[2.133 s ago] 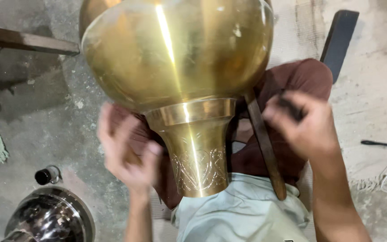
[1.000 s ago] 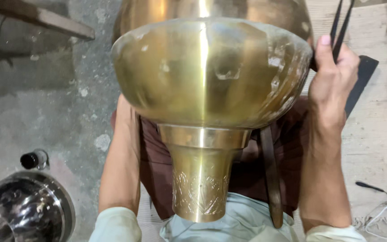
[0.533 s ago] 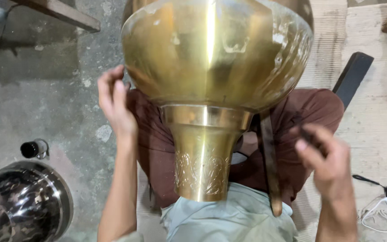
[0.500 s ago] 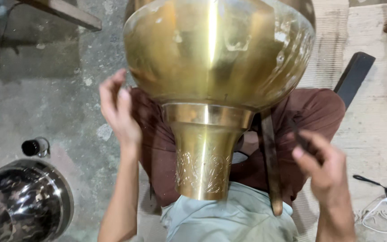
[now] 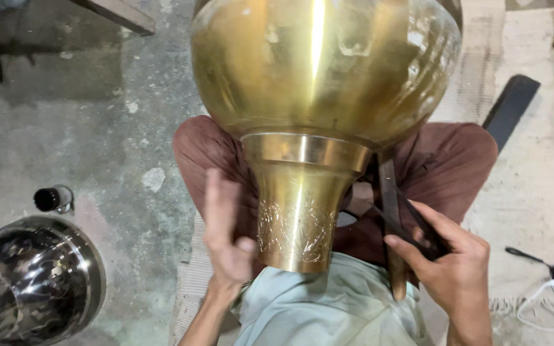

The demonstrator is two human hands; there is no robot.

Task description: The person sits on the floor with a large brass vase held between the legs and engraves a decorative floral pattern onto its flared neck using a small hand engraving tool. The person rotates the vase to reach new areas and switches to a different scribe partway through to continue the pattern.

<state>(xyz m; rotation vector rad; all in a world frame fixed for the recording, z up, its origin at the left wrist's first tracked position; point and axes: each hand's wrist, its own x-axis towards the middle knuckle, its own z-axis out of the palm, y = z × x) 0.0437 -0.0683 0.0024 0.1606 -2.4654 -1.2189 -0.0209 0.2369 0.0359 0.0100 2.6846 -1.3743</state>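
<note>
Since half a second ago the left hand [image 5: 226, 237] has come in open, flat beside the engraved neck of the brass vase [image 5: 315, 128], which rests on the lap; the right hand [image 5: 450, 269] has dropped lower, pinching a thin dark tool [image 5: 411, 221]; bare concrete floor [image 5: 97, 128], steel pot [image 5: 30, 282] nearby.
</note>
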